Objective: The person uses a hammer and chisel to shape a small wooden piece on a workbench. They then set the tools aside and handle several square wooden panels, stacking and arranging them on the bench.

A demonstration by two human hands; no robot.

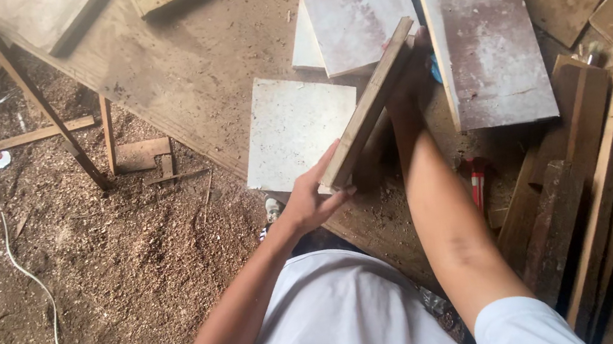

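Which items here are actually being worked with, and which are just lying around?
In hand:
wooden board, on edge, held by left hand and right hand

Lying about:
white square panel
long white panel
red-handled tool
white cable on the sawdust
wood offcuts

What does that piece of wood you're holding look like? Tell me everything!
The flat brown wooden board is a thin, rectangular panel seen nearly edge-on, with a pale, rough edge and a dusty look. It is lifted above the sawdust-covered wooden workbench, tilted so one end points up and away. The left hand grips its lower end, and the right hand holds its upper end from behind. Its broad faces are mostly hidden.
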